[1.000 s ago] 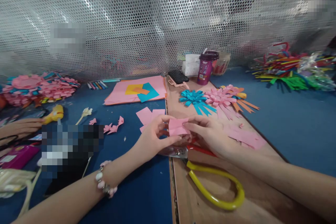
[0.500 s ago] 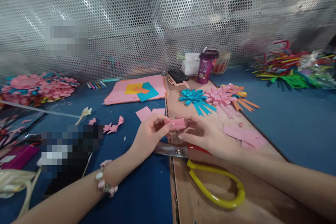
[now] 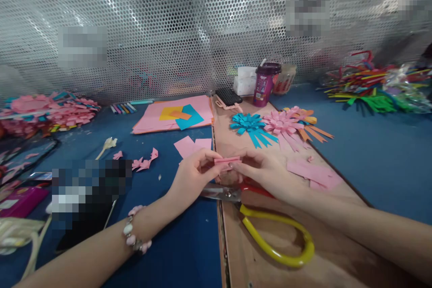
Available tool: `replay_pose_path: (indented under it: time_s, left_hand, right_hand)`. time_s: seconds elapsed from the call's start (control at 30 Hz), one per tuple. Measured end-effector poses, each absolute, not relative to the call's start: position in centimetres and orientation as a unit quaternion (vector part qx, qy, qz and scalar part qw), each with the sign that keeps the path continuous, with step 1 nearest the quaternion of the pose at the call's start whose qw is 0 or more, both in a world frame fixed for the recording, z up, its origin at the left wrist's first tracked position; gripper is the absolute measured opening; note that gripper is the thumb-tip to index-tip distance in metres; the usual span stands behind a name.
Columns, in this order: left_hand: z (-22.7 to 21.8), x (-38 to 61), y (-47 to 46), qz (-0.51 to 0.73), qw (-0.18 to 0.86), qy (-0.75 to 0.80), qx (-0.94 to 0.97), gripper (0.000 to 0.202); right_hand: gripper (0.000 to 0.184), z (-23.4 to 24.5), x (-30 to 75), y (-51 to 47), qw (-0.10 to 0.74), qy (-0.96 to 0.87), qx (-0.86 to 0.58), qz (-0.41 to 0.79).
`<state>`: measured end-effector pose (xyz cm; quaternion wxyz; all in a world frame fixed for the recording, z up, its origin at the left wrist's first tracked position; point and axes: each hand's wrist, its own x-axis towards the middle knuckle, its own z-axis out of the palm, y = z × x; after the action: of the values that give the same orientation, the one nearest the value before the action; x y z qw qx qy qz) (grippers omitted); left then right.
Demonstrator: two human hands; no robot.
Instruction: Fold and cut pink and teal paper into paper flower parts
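Pink paper strip [image 3: 228, 160], folded narrow, is pinched at both ends by left hand [image 3: 193, 175] and right hand [image 3: 266, 173] over the wooden board [image 3: 243, 265]. Scissors [image 3: 245, 213] lie at six o'clock. Fold likely needs aligned edges and firm, even thumb pressure.

The left arm [image 3: 87, 258] enters from the lower left corner of the frame and goes up toward the centre, with the wrist almost straight. The left hand [image 3: 192, 175] is there, its thumb and fingers pressed together in a pinch. The right arm [image 3: 371, 234] comes in from the lower right edge. The right hand [image 3: 270, 173] is turned palm down with its fingertips pinched, and they nearly meet the left hand in the middle of the frame.
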<state>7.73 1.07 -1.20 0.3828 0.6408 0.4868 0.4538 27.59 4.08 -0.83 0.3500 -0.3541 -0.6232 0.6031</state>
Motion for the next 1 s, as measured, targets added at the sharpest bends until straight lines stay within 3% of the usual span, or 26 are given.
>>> replay_pose_path:
  time_s: [0.27, 1.0]
  left_hand:
    - [-1.94, 7.76, 1.09, 0.456, 0.382, 0.471, 0.651, 0.031]
    - [-1.33, 7.63, 1.30, 0.439, 0.364, 0.487, 0.661, 0.021]
  right_hand:
    - [0.034, -0.59, 27.66, 4.06, 0.348, -0.619, -0.374, 0.597]
    - [0.028, -0.46, 27.57, 3.57, 0.375, -0.664, -0.371, 0.529]
